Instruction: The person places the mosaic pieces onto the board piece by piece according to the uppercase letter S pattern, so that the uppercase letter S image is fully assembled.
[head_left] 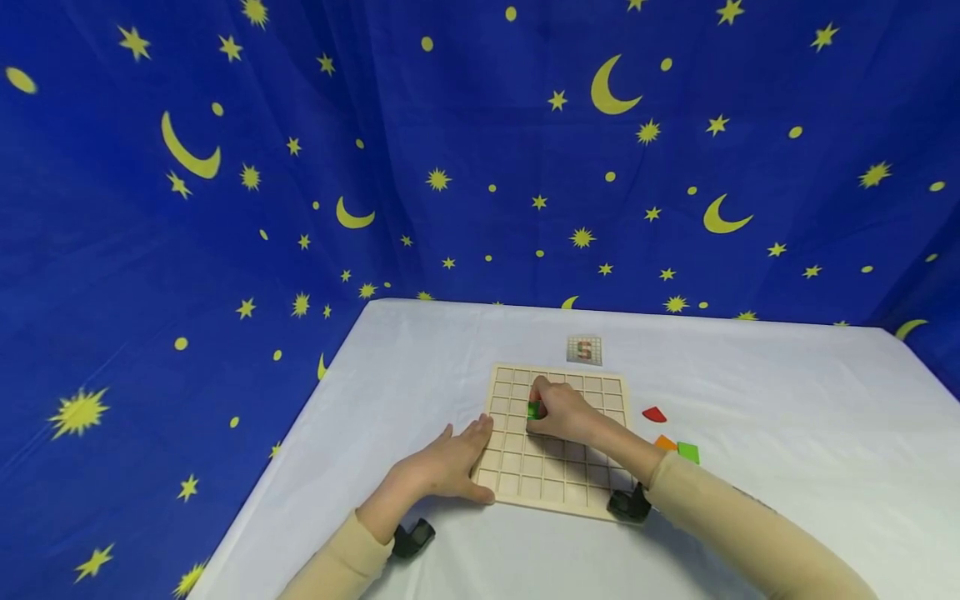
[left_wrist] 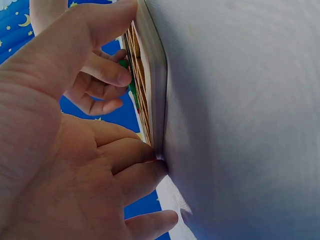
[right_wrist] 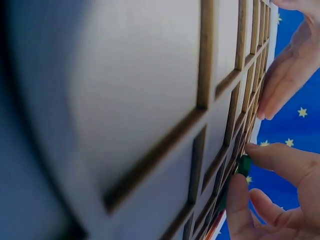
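Note:
A wooden grid board lies on the white table. My left hand rests at its left edge, fingers spread and mostly straight; in the left wrist view the thumb and fingertips touch the board's rim. Over the upper middle of the grid, my right hand pinches a small green block between thumb and finger. That block sits right at the grid cells, partly hidden by the fingers. Something red shows beside it, low in the right wrist view.
Behind the board lies a small card with an S pattern on a grid. To the right are a red rounded piece, an orange piece partly behind the forearm, and a green square. A blue starry curtain hangs behind the table.

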